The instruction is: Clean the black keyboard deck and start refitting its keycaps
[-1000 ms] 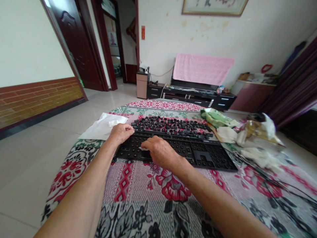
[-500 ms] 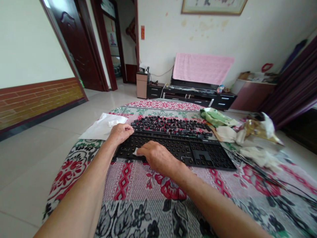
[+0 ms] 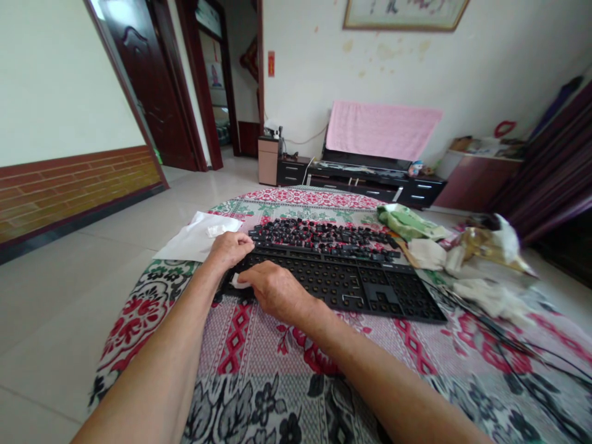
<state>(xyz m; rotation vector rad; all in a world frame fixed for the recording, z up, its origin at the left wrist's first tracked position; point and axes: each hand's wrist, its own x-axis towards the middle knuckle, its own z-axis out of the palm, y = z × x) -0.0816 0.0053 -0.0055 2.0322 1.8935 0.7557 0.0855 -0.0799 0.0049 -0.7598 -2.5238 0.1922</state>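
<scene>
A black keyboard [image 3: 324, 280] with its keycaps off lies across the table. My right hand [image 3: 275, 287] is over its left part, closed on a small white tissue [image 3: 240, 282] that touches the near-left area of the frame. At the far-left corner of the keyboard, my left hand [image 3: 231, 248] has its fingers closed on the edge. Just behind the keyboard, loose black keycaps [image 3: 319, 234] are spread in a wide heap. My left fingertips are close to the heap's left end.
A white paper sheet [image 3: 182, 242] with a crumpled tissue [image 3: 216, 230] lies left of the keycaps. On the right are a green cloth bag [image 3: 407, 222], crumpled wrapping [image 3: 490, 246], white cloth [image 3: 490, 296] and black cables [image 3: 490, 330]. A patterned tablecloth [image 3: 259, 357] covers the table.
My right hand has slid left with the tissue, toward the keyboard's left end. My left hand stays at the far-left corner. The whole view has shifted slightly.
</scene>
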